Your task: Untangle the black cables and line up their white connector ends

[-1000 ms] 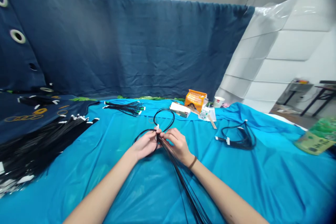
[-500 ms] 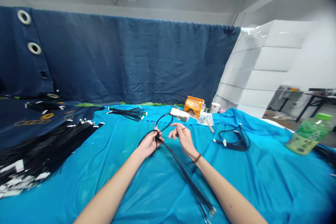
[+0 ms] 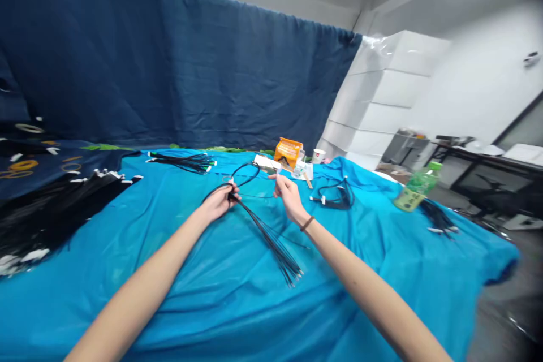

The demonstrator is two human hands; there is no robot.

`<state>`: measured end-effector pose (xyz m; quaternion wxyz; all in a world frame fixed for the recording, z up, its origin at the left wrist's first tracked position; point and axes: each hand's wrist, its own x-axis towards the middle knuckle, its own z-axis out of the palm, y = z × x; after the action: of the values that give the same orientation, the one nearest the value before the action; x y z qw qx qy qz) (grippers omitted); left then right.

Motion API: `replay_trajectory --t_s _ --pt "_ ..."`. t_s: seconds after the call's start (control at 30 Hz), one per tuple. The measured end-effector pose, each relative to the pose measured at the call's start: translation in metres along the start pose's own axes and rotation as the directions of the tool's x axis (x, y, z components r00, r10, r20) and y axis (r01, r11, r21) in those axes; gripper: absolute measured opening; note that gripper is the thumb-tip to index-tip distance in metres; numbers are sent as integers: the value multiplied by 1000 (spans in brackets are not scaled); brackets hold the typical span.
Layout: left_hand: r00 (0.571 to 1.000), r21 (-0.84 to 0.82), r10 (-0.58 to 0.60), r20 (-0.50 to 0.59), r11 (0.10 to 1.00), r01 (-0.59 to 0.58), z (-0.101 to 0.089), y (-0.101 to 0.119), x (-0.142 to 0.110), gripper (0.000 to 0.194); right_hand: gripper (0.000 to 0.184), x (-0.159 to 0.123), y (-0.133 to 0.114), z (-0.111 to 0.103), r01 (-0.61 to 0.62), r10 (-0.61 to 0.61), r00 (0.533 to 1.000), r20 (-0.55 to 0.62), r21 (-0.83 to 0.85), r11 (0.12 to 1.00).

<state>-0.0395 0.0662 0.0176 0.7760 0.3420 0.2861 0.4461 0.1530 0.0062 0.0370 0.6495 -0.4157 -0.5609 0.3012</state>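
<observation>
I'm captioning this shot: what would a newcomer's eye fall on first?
Probably the bright blue cloth filling the foreground. Near the centre, the left hand holds a black cable bundle, its strands fanning toward the lower right. Beyond, an orange package stands out against the dark blue curtain.

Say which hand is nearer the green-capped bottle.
Right. The right hand is left of the green-capped bottle; the left hand, holding black cables, is farther left.

We have cable bundle in left hand | cable pile at our left | another bundle, then bottle, at right | carton, cup ahead | curtain behind them
</observation>
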Motion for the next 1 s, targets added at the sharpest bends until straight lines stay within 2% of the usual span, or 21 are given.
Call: replay_trajectory --t_s 0.2,0.37,0.43,0.53,0.6,0.63,0.7,0.77,0.83,1.0 --pt "996 65 -59 69 996 55 3 -8 1 16 38 -31 -27 -33 -28 45 996 77 -200 979" --pt "991 95 -71 111 994 60 3 -6 -1 15 31 -60 -41 -43 -1 35 996 79 -397 918" --pt "991 88 -66 120 995 55 3 -5 -2 16 27 -86 -50 -43 41 6 995 100 -466 884" --pt "987 76 -68 143 995 58 4 -4 -3 16 22 -146 -66 -43 103 12 979 204 -545 832" --pt "984 67 -68 163 996 58 5 -4 -3 16 33 -194 -76 -48 206 95 922 376 -683 701" --pt "983 61 -64 170 997 54 5 -4 -3 16 43 -216 -79 -52 289 175 848 501 -713 639" --pt "983 47 -49 178 998 42 6 -4 -3 16 61 -253 -83 -66 479 315 644 697 -689 544" --pt "983 37 -38 181 999 32 6 -4 -3 17 56 -273 -84 -83 587 391 490 779 -626 513" --pt "982 36 -36 184 999 30 7 -6 -3 16 56 -274 -82 -100 607 420 493 762 -647 462" --pt "984 51 -56 170 998 48 9 -8 -5 15 44 -233 -70 -127 606 429 596 679 -731 314"
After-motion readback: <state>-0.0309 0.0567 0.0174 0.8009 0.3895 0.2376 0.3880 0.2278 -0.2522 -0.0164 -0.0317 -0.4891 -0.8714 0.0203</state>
